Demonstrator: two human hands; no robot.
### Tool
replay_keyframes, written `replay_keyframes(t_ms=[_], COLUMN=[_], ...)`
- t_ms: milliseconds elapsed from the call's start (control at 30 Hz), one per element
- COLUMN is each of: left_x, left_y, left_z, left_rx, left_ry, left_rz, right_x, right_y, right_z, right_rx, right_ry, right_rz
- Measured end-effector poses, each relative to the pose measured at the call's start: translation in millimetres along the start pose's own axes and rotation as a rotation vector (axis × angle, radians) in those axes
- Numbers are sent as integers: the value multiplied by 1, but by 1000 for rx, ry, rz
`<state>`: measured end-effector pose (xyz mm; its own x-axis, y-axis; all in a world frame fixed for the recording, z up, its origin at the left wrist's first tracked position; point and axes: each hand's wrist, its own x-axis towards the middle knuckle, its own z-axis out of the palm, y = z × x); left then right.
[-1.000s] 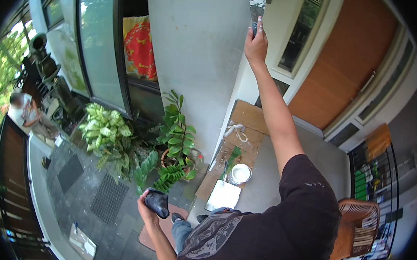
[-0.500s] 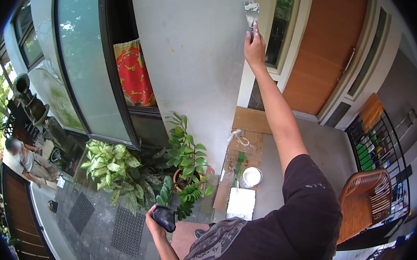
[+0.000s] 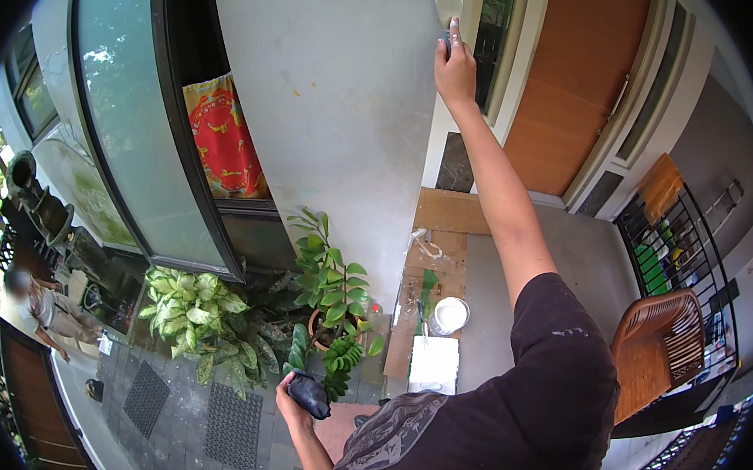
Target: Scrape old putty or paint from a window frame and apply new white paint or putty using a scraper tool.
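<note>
My right arm stretches up to the grey wall [image 3: 334,124]. At the wall's right edge, my right hand [image 3: 455,77] grips a putty knife [image 3: 449,5] by its handle, the index finger laid toward the blade. White putty sits along the blade's far end; whether the blade touches the wall I cannot tell. Low on the left, my left hand [image 3: 291,409] is wrapped round a dark, crumpled black object [image 3: 307,394] of a kind I cannot make out. It is held beside the leaves of a potted plant [image 3: 332,282].
Cardboard [image 3: 449,210] lies along the wall's foot, with a tub of white paste [image 3: 449,315] and a white board [image 3: 433,364] on it. A wooden chair [image 3: 660,350] and black railing [image 3: 715,272] stand right. Another person [image 3: 45,302] is far left.
My right hand and the putty knife have moved a little higher along the wall's edge. The view has shifted slightly to the right. My left hand still holds the black object.
</note>
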<state>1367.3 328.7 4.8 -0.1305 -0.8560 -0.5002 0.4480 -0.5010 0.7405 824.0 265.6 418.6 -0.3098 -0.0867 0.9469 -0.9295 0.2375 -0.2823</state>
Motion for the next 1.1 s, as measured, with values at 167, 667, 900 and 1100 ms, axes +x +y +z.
replay_keyframes(t_ms=[167, 667, 900, 1100], left_x=[-1, 15, 4, -12], left_y=[4, -24, -25, -27], left_z=[13, 3, 13, 19], left_rx=[21, -65, -52, -19], left_ry=[12, -5, 8, 18], left_rz=[-30, -33, -34, -33], right_x=[23, 98, 140, 181], right_y=[-5, -22, -35, -48], right_z=[2, -7, -14, -25], right_rx=[26, -13, -14, -48], right_ry=[32, -13, 33, 8], right_rz=[-11, -52, -116, -77])
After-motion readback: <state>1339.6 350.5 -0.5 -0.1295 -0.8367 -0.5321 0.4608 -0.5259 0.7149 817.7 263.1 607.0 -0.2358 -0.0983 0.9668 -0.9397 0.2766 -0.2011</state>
